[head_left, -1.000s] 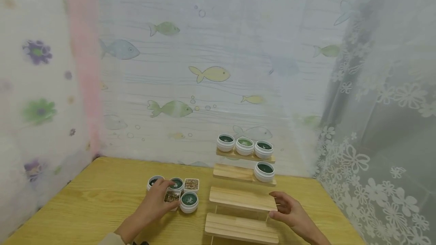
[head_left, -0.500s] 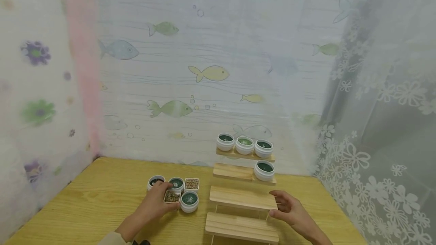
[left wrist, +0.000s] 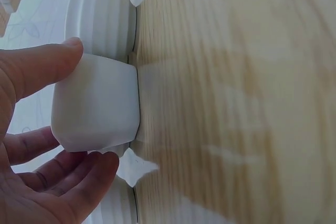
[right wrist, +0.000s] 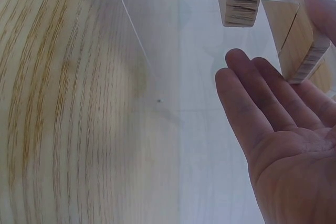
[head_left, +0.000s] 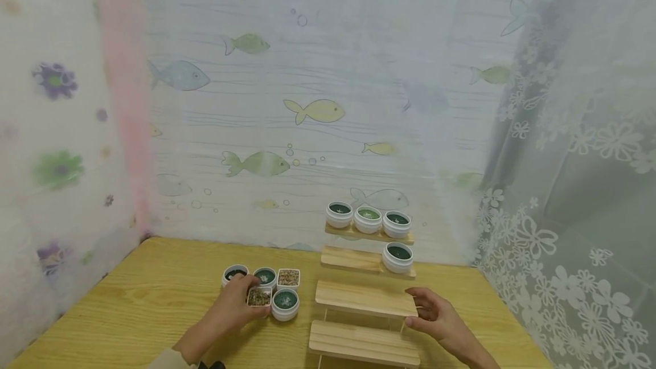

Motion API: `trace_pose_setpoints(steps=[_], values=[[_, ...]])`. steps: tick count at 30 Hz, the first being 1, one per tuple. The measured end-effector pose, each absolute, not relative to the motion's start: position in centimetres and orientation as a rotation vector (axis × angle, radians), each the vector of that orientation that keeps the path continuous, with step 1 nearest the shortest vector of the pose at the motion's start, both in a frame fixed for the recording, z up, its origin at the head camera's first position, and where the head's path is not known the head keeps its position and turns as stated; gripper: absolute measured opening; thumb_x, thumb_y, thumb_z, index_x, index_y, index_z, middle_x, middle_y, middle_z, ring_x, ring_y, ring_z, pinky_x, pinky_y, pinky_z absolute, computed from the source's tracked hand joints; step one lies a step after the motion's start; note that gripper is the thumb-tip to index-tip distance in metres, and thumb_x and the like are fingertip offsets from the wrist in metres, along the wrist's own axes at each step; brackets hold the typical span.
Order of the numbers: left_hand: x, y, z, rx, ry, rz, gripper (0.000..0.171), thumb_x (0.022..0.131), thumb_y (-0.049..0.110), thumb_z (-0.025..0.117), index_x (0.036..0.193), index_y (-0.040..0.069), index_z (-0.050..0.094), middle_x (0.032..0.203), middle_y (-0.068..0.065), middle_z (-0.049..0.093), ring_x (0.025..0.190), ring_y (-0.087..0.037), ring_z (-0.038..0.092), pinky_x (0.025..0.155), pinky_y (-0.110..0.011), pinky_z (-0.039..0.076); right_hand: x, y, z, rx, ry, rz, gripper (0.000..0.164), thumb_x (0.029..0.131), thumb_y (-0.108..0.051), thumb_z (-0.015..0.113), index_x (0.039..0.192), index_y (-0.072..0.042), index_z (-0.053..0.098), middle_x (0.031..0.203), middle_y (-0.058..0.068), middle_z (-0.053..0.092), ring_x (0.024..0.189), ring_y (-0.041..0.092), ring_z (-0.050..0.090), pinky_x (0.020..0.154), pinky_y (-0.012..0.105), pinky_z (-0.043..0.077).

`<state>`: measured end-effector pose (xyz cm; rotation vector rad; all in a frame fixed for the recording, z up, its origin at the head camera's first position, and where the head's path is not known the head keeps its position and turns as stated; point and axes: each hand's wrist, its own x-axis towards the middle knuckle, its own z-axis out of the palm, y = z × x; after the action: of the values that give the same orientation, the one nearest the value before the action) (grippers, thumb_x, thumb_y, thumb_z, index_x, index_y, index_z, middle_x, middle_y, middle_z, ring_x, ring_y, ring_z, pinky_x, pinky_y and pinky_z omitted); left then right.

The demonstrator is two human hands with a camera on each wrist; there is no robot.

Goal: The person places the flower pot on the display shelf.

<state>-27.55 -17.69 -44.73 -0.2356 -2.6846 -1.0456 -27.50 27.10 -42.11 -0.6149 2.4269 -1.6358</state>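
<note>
My left hand (head_left: 228, 306) pinches a small square white pot (head_left: 259, 297) filled with greenish-brown bits. In the left wrist view, the thumb lies on one side of this white pot (left wrist: 97, 106) and fingers reach its other side; it stands on the wooden table. Close around it are a round white pot with a dark green top (head_left: 284, 302), another such round pot (head_left: 265, 278) and a dark-filled round pot (head_left: 234, 273). My right hand (head_left: 435, 320) is at the right end of a wooden step shelf (head_left: 366, 299), its fingers (right wrist: 244, 103) nearly straight beneath the board.
A square pot of pale bits (head_left: 288, 278) stands behind. The rack's top board (head_left: 333, 231) bears 3 round pots, and one round pot (head_left: 397, 258) sits on the second board's right end. The lowest board (head_left: 364, 343) is nearest. Patterned curtains (head_left: 318, 187) surround the table.
The left hand has settled slightly lower around the square pot, whose top shows more fully. The right hand stays at the shelf end.
</note>
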Motion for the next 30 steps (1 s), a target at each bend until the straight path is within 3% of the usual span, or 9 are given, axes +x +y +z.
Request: trace_pose_setpoints(steps=[17,30], values=[[-27.75,-17.87,-44.67,-0.249,-2.69,-1.101,0.053,0.063,0.025,0.09,0.102,0.001,0.063,0.09,-0.005,0.051,0.078,-0.017,0.046,0.068,-0.034,0.042,-27.29,27.08,-41.79,-0.622,2.381,-1.665,0.062,0.093,-0.014,0.062,0.142,0.008,0.03,0.137,0.033,0.036,0.104,0.026,0.059,0.082,0.033,0.052],[-27.8,-18.27,-44.14,-0.266,-2.677,-1.11,0.052,0.064,0.025,0.089,0.102,0.001,0.064,0.087,-0.002,0.053,0.077,-0.016,0.046,0.066,-0.033,0.043,-27.3,27.02,-41.83,-0.618,2.407,-1.657,0.063,0.093,-0.014,0.062,0.142,0.009,0.03,0.131,0.028,0.044,0.104,0.026,0.06,0.081,0.033,0.052]])
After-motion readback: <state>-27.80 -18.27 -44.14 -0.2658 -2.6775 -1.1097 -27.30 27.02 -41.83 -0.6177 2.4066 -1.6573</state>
